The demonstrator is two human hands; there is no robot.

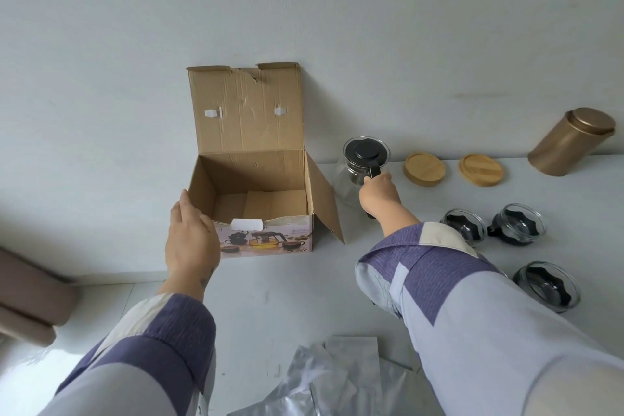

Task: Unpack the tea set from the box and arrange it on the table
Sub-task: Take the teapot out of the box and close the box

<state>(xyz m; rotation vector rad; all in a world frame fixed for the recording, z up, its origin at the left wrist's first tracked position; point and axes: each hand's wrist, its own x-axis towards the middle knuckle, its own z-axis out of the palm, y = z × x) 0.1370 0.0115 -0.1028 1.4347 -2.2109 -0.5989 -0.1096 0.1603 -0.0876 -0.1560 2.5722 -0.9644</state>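
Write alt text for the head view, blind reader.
A person's right hand grips the black handle of a glass teapot on a white table, while the left hand rests on the open cardboard box. Three glass cups, two wooden coasters and a gold tin sit to the right.

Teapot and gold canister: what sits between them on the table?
Two round wooden coasters, side by side in the head view, between the teapot and the gold canister.

White table [270, 294] with open box [256, 199], teapot [363, 169], glass cups [516, 228], wooden coasters [424, 168], gold tin [570, 142], foil bags [337, 382].
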